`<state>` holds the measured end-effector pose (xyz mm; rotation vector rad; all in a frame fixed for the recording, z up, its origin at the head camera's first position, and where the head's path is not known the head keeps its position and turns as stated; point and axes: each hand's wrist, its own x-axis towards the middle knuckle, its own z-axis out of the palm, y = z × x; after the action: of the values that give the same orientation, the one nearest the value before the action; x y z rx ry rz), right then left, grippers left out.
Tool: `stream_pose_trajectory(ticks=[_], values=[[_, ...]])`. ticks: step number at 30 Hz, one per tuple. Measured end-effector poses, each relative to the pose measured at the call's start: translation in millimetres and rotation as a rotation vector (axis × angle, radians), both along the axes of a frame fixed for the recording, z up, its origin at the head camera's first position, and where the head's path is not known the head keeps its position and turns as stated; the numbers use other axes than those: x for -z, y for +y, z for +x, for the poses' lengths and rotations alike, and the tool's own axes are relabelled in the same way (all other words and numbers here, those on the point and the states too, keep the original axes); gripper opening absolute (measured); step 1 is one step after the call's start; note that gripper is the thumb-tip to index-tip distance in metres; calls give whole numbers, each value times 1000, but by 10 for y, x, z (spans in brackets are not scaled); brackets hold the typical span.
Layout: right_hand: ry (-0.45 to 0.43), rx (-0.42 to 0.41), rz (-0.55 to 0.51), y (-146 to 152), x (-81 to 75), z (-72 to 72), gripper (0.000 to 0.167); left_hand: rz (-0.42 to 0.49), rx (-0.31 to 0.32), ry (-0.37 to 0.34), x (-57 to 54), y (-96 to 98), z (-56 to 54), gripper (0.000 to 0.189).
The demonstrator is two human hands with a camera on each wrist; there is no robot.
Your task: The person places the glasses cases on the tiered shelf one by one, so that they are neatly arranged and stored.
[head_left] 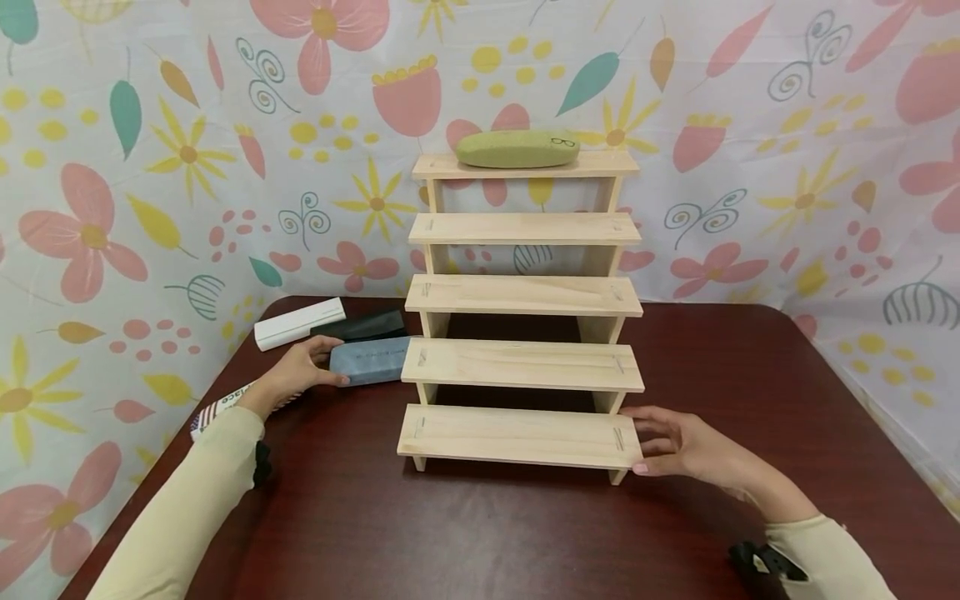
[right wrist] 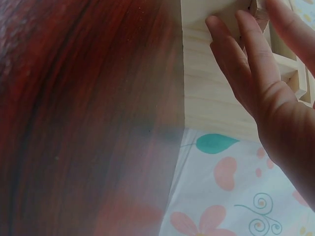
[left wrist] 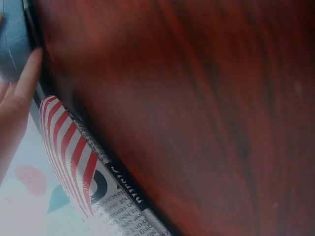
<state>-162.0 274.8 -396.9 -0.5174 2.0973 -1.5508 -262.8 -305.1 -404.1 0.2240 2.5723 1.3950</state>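
My left hand grips the left end of a blue-grey glasses case, thumb at the front and fingers behind. The right end of that case is hidden by a five-step light wooden display stand. At the stand's right side, my right hand touches the end of the lowest step, and its fingers look mostly straight against the wood. A green glasses case with a small glasses print lies on the top step. The other steps are bare.
Behind the left hand lie a white case and a black case. A case printed with red stripes and lettering is partly covered by the left forearm. The dark red table backs onto a flowered cloth.
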Motion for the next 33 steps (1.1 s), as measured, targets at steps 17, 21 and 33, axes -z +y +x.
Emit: stream_pose_trajectory(ticks=[17, 21, 33], values=[[-22, 2, -8, 7, -1, 1, 73, -4, -86, 61, -268, -279, 86, 82], [-30, 4, -4, 7, -10, 11, 73, 13, -131, 106, -434, -362, 114, 79], [-8, -3, -4, 6, -3, 1, 73, 35, -198, 110, -1001, -523, 168, 78]])
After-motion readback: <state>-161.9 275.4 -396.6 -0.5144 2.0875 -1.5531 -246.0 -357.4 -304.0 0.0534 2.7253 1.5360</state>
